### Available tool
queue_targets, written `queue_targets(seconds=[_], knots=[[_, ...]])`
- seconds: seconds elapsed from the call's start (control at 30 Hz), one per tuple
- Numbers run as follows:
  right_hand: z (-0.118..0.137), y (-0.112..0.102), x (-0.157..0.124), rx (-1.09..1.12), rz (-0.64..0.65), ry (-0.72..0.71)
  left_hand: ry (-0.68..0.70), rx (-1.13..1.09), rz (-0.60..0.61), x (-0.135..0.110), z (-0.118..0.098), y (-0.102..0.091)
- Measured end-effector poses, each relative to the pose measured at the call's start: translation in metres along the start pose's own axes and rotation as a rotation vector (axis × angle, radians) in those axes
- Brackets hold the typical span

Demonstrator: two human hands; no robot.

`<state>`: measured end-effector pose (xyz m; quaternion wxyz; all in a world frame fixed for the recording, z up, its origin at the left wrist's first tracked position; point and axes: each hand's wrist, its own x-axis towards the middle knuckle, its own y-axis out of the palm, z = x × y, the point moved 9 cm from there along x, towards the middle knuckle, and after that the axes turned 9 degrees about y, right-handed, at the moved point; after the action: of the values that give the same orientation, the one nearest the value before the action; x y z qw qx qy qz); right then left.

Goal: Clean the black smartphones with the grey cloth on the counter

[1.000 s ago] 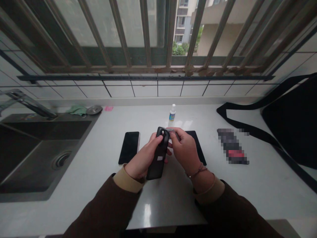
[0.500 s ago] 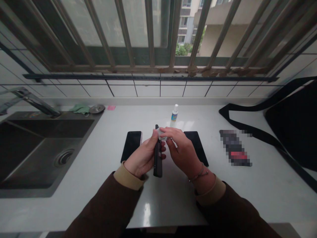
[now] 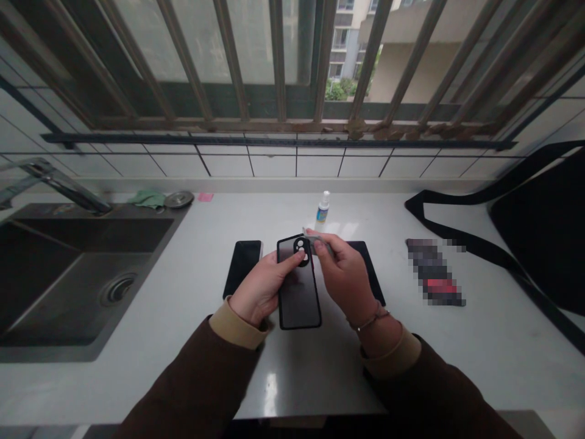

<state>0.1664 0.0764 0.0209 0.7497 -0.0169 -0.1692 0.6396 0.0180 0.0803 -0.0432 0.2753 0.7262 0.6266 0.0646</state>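
A dark, see-through phone case (image 3: 299, 300) with a black rim and a round camera cutout is held above the counter, its broad face toward me. My left hand (image 3: 260, 283) grips it by the left side, the thumb lying across the camera cutout. My right hand (image 3: 347, 274) is closed on a small folded grey cloth (image 3: 312, 239), pressed to the case's upper right edge. Behind my left hand lies a black-screened phone (image 3: 242, 263). Another flat black device (image 3: 371, 274) is partly covered by my right hand. A small white spray bottle (image 3: 322, 211) stands beyond both hands.
At the left is a sink (image 3: 91, 274) with a faucet (image 3: 68, 186). A green cloth (image 3: 148, 199), a metal drain cover (image 3: 178, 199) and a pink slip (image 3: 205, 197) lie behind it. To the right are a blurred-out item (image 3: 434, 274) and a black strapped bag (image 3: 543, 225).
The phone case has turned from edge-on to face me. My left thumb now rests on its camera cutout, and my right hand has moved the cloth to the case's right edge.
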Motion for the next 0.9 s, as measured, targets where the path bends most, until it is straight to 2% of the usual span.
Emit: queue_targets(seconds=[0.13, 0.27, 0.4, 0.53, 0.63, 0.7, 0.77, 0.8, 0.83, 0.9], knots=[[0.007, 0.018, -0.008, 0.060, 0.160, -0.050, 0.119, -0.126, -0.160, 0.006, -0.013, -0.012], [0.011, 0.026, -0.013, 0.075, 0.258, -0.088, 0.298, -0.253, -0.419, 0.009, -0.031, -0.040], [0.015, 0.024, -0.014, 0.046, 0.251, -0.101, 0.446, -0.338, -0.613, 0.006, -0.045, -0.066], [0.025, 0.015, -0.018, -0.028, 0.206, -0.137, 0.542, -0.363, -0.723, 0.002, -0.056, -0.081], [0.030, 0.019, -0.026, 0.025, 0.331, -0.135, 0.483, -0.301, -0.687, 0.003, -0.057, -0.078], [0.032, 0.019, -0.028, 0.056, 0.362, -0.131, 0.357, -0.140, -0.537, 0.008, -0.051, -0.065], [0.032, 0.014, -0.025, -0.003, 0.271, -0.148, 0.297, 0.073, -0.345, 0.012, -0.046, -0.049], [0.031, 0.012, -0.022, -0.052, 0.213, -0.164, 0.317, 0.183, -0.275, 0.013, -0.046, -0.043], [0.030, 0.011, -0.018, -0.100, 0.165, -0.175, 0.358, 0.298, -0.236, 0.012, -0.047, -0.039], [0.025, 0.011, -0.011, -0.176, 0.103, -0.165, 0.440, 0.538, -0.233, 0.010, -0.049, -0.037]])
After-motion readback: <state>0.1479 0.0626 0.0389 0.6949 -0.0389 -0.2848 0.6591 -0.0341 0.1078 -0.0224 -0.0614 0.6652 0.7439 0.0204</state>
